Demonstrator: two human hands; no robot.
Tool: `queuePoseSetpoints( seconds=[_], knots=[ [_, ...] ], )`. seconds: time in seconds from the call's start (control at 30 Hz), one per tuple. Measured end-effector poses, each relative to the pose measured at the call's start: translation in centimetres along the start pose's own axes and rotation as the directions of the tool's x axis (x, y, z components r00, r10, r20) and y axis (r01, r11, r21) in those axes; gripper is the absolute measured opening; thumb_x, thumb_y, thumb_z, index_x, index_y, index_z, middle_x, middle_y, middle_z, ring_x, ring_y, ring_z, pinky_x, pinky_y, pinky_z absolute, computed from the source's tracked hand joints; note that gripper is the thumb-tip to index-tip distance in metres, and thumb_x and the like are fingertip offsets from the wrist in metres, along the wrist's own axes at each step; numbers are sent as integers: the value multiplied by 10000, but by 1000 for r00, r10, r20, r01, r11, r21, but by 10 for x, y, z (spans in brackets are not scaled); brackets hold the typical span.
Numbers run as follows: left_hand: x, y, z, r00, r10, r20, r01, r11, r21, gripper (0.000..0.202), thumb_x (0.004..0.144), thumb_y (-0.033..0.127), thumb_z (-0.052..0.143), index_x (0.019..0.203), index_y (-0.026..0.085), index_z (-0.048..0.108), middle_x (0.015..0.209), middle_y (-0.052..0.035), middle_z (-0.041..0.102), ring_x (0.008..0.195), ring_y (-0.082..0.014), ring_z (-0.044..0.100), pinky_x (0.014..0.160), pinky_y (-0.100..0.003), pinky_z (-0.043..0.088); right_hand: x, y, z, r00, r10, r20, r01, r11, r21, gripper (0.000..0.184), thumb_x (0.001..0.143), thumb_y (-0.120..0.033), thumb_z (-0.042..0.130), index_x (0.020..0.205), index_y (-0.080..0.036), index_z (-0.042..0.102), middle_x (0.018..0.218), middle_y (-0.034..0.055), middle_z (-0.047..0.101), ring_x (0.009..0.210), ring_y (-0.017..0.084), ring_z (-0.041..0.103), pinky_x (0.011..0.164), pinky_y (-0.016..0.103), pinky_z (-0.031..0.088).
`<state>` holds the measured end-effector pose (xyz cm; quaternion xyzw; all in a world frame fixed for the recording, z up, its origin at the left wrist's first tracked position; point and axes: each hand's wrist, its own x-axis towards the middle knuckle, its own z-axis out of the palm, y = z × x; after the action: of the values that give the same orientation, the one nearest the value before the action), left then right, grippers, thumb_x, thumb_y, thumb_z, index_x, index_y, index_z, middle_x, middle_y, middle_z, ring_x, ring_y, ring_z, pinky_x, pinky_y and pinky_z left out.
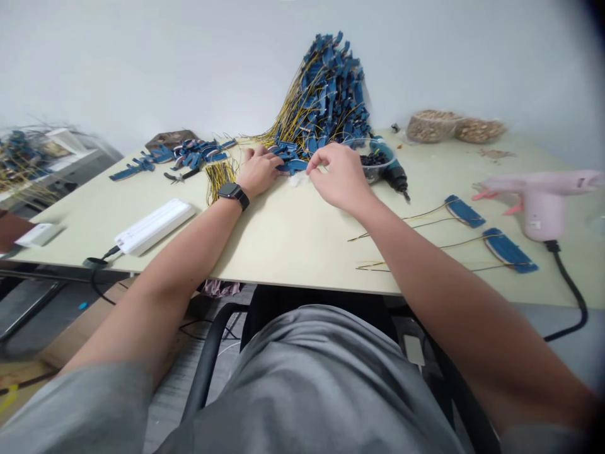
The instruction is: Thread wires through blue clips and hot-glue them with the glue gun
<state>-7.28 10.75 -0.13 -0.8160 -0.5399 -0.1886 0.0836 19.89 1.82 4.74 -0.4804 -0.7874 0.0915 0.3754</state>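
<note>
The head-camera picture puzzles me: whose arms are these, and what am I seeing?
These are a person's bare hands, not a machine. The camera is worn on that person's head and looks forward and down, so their own arms reach away from you. On the pale table, the left hand, with a dark watch on its wrist, is at some small blue parts. The right hand is beside them, thumb and fingers curled close; whether it holds anything is too small to tell. Behind stands a tall heap of blue parts with yellow wires. To the right lie a pink gun-shaped tool and two curved blue strips with wires.
</note>
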Motion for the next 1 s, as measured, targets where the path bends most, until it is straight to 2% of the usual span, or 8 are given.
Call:
queuePoseSetpoints(
  seconds=[0.17, 0.3, 0.4, 0.53, 0.6, 0.7, 0.8, 1.0],
  knots=[
    [0, 6, 1, 1000, -25, 6, 25, 999, 21, 416, 1207, 236, 653, 1477, 194, 967, 1627, -270, 851, 1662, -553, 620, 1420, -791, 387, -1, 1, 2, 1000, 0, 13, 0, 1000, -13, 302, 1005, 29, 708, 920, -233, 833, 1214, 97, 899, 1270, 332, 814, 1264, 506, 597],
    [-1, 9, 1, 999, -37, -27, 37, 999, 5, 454, 1177, 194, 635, 1562, 157, 873, 1668, -303, 807, 1662, -575, 624, 1428, -831, 410, -1, 3, 4, 999, -41, -5, 41, 999, 11, 298, 985, 9, 702, 919, -251, 832, 1146, 82, 880, 1222, 329, 809, 1250, 529, 629],
    [0, 10, -1, 997, -53, -57, 51, 998, -40, 460, 1186, 181, 616, 1606, 144, 799, 1602, -301, 835, 1639, -574, 642, 1431, -854, 404, 0, 7, 6, 999, -47, -9, 47, 999, 16, 278, 974, -10, 709, 929, -257, 829, 1160, 87, 884, 1237, 341, 810, 1255, 545, 642],
    [-1, 13, -8, 987, -65, -147, 52, 994, -95, 385, 1167, 174, 687, 1535, 188, 800, 1552, -251, 864, 1635, -523, 681, 1441, -778, 440, 1, 9, 4, 1000, -14, -7, 14, 1000, 12, 281, 980, -12, 714, 925, -277, 792, 1199, 98, 908, 1251, 350, 820, 1269, 553, 637],
    [-4, 17, -13, 987, -38, -154, 17, 991, -134, 331, 1095, 191, 800, 1425, 205, 823, 1479, -209, 898, 1529, -487, 760, 1405, -718, 503, 1, 8, 1, 1000, 10, -13, -9, 1000, 6, 297, 995, -14, 711, 910, -295, 757, 1192, 92, 915, 1231, 348, 821, 1268, 552, 628],
    [-10, 30, -22, 993, 69, -91, -87, 973, -213, 228, 989, 237, 902, 1207, 231, 837, 1262, -124, 940, 1260, -402, 857, 1222, -573, 627, 1, 6, -5, 999, 41, -22, -41, 999, -2, 318, 1023, -25, 703, 889, -314, 712, 1187, 89, 915, 1223, 350, 811, 1251, 542, 615],
    [-16, 47, -29, 982, 189, -11, -186, 949, -254, 146, 948, 261, 883, 1087, 244, 842, 1147, -76, 935, 1092, -335, 859, 1040, -467, 639, 1, 9, -7, 998, 59, 6, -59, 998, 5, 300, 1008, -30, 719, 921, -315, 753, 1181, 87, 910, 1205, 352, 802, 1213, 534, 621],
    [-22, 72, -32, 943, 321, 83, -292, 924, -248, 152, 961, 340, 881, 1083, 250, 895, 1089, -72, 924, 1041, -326, 842, 1040, -470, 620, 2, 18, -2, 981, 98, 169, -101, 995, 9, 294, 933, 7, 768, 1004, -260, 868, 1187, 108, 897, 1164, 342, 823, 1144, 510, 637]
  ],
)
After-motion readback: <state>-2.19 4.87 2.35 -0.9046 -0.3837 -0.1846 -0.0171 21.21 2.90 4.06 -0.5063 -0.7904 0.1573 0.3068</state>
